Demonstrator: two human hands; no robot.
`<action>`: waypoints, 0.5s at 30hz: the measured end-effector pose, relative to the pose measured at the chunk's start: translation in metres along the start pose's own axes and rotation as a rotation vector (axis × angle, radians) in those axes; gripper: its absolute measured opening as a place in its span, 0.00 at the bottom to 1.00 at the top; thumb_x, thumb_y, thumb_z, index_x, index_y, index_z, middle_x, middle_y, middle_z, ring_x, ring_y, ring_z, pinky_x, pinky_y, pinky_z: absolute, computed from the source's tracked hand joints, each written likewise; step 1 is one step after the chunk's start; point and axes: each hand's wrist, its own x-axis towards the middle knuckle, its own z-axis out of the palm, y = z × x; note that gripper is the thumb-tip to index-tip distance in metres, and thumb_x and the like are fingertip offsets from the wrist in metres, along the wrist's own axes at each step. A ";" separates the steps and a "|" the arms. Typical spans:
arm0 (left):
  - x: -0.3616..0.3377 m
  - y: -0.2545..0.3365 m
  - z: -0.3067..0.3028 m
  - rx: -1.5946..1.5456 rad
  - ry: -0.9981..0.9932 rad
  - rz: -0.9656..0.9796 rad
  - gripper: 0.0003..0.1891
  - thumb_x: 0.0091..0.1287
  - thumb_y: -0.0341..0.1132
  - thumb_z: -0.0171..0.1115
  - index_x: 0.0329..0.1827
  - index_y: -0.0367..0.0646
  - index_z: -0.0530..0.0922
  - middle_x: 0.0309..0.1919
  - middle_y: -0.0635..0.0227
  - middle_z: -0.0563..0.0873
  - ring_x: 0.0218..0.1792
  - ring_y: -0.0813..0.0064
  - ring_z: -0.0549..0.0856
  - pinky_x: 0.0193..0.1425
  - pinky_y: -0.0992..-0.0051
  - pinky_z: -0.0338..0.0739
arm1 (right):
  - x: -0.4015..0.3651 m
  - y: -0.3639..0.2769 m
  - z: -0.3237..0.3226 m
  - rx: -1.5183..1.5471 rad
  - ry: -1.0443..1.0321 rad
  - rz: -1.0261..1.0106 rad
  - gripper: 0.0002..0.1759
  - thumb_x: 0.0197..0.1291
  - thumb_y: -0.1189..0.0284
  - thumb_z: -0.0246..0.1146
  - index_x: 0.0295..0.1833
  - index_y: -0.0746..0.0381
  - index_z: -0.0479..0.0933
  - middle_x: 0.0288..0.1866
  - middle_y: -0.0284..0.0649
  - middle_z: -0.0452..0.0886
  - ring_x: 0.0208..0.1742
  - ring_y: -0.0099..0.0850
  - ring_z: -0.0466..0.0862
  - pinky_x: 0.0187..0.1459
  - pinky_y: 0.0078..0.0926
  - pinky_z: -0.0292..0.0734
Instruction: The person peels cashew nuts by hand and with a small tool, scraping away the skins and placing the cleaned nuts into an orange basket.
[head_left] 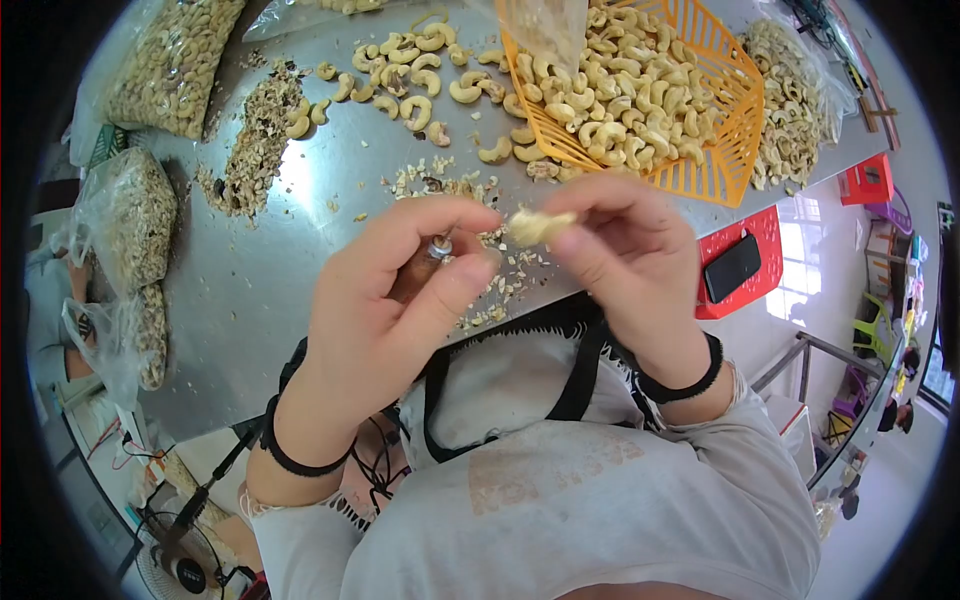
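My left hand (390, 285) is wrapped round a small tool with a brown handle (413, 272) and a metal collar; its tip is hard to make out. Between thumb and fingers, my right hand (630, 255) pinches a pale cashew nut (537, 227), close to the fingertips of the left. Beneath both hands, white and brown nut crumbs (512, 283) are scattered on the metal table. Whole cashews (415, 75) lie loose further back. An orange plastic basket (742, 150) full of cashews stands behind my right hand.
A brown heap of skins and bits (257, 140) lies back left. Bags of nuts (172, 65) line the left edge, beside another person's arm (75, 330). Past the right edge, a black phone (733, 268) rests on a red stool (768, 238). More cashews (785, 110) lie in plastic back right.
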 end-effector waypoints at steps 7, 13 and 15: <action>0.019 0.006 -0.023 0.200 0.176 -0.059 0.10 0.59 0.30 0.52 0.43 0.40 0.72 0.26 0.75 0.77 0.28 0.89 0.72 0.27 0.89 0.61 | 0.026 -0.015 -0.044 -0.280 0.441 -0.279 0.12 0.49 0.80 0.60 0.41 0.67 0.71 0.37 0.35 0.75 0.36 0.20 0.73 0.40 0.14 0.68; 0.061 -0.021 -0.020 0.707 0.058 0.093 0.12 0.55 0.33 0.57 0.42 0.38 0.73 0.26 0.68 0.76 0.27 0.81 0.74 0.32 0.81 0.69 | 0.016 -0.019 -0.036 -0.233 0.412 -0.199 0.13 0.49 0.80 0.60 0.42 0.67 0.70 0.38 0.36 0.74 0.38 0.21 0.73 0.42 0.16 0.68; 0.070 -0.028 -0.009 0.749 0.033 0.130 0.13 0.53 0.33 0.59 0.40 0.38 0.73 0.28 0.62 0.76 0.29 0.70 0.77 0.35 0.75 0.71 | 0.012 -0.015 -0.029 -0.221 0.386 -0.189 0.12 0.49 0.80 0.60 0.41 0.67 0.70 0.38 0.36 0.74 0.38 0.21 0.73 0.42 0.17 0.68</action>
